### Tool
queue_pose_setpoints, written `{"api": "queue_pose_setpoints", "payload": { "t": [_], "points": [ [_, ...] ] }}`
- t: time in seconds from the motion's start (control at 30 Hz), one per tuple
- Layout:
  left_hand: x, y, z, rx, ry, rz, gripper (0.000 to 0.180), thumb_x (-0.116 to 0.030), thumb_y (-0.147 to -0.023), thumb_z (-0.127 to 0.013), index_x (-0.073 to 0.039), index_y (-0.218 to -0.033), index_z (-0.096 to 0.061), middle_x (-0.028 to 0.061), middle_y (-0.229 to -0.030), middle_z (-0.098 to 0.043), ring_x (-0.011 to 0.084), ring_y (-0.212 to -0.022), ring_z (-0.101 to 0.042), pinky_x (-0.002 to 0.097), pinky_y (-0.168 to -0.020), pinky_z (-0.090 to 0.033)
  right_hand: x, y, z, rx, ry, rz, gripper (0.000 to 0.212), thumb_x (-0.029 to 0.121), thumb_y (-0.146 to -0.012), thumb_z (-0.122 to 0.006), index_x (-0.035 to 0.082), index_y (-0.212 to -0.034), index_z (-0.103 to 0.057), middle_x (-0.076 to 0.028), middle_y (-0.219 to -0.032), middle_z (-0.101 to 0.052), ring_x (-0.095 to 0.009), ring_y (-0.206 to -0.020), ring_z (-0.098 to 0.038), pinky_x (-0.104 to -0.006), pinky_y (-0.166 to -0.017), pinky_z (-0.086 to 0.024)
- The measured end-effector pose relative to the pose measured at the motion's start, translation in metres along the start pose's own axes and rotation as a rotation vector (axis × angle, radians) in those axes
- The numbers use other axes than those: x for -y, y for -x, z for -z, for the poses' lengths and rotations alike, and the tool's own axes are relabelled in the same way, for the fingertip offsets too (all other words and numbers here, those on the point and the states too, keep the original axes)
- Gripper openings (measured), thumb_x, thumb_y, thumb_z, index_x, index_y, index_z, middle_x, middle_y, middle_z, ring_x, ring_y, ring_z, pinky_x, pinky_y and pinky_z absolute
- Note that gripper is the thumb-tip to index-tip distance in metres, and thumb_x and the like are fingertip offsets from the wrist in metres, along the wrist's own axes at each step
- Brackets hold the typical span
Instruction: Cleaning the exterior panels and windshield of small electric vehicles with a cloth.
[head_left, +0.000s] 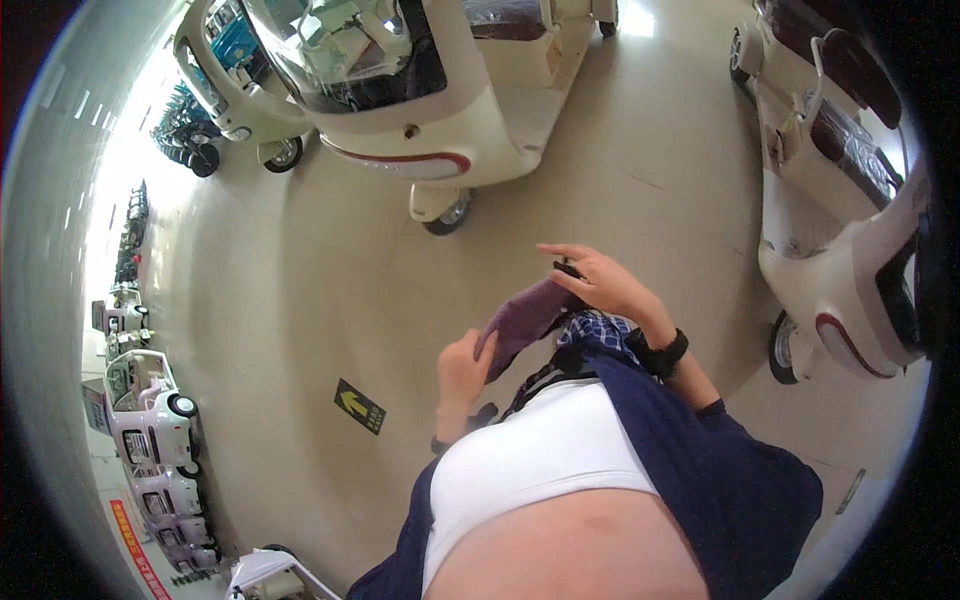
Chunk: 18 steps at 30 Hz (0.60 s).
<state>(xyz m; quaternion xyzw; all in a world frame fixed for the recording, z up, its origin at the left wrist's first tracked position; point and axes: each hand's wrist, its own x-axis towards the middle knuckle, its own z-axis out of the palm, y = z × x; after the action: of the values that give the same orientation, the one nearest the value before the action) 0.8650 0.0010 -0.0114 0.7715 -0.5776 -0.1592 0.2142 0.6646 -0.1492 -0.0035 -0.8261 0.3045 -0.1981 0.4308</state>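
A purple cloth (522, 322) is stretched between both hands in front of my body. My left hand (463, 368) grips its lower end, fingers curled around the fabric. My right hand (598, 279) holds the upper end, with the index finger stretched out and a small dark object (568, 268) pinched under the fingers. A black band (662, 353) sits on my right wrist. Under the cloth hangs a blue checked garment (598, 328).
A white small electric car (440, 110) stands straight ahead. Another white vehicle (850, 240) is close on the right. More small cars (150, 420) line the left side. A black floor sticker with a yellow arrow (359, 406) lies on the beige floor.
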Motion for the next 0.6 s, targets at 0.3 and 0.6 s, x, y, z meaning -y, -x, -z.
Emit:
{"api": "queue_pose_setpoints", "payload": {
  "t": [0.3, 0.6],
  "points": [
    [0.011, -0.075, 0.011, 0.018, 0.332, -0.038, 0.022, -0.023, -0.079, -0.057, -0.002, -0.076, -0.052, 0.0146, -0.057, -0.050, 0.0277, -0.049, -0.047, 0.0319, -0.048, -0.038, 0.012, -0.073, -0.014, 0.115, 0.087, -0.044, 0.036, 0.031, -0.076, -0.056, -0.004, -0.084, -0.051, -0.017, -0.087, -0.048, -0.033, -0.074, -0.050, -0.0383, -0.064, -0.041],
    [0.057, -0.145, 0.011, 0.034, 0.550, -0.257, 0.014, -0.012, -0.078, -0.055, -0.001, -0.087, -0.056, 0.0132, -0.081, -0.057, 0.0268, -0.071, -0.054, 0.0301, -0.064, -0.043, 0.014, -0.110, -0.040, -0.004, 0.195, -0.274, 0.050, 0.032, -0.070, -0.062, -0.005, -0.100, -0.046, -0.022, -0.101, -0.045, -0.036, -0.087, -0.049, -0.0395, -0.074, -0.043]
  ]
}}
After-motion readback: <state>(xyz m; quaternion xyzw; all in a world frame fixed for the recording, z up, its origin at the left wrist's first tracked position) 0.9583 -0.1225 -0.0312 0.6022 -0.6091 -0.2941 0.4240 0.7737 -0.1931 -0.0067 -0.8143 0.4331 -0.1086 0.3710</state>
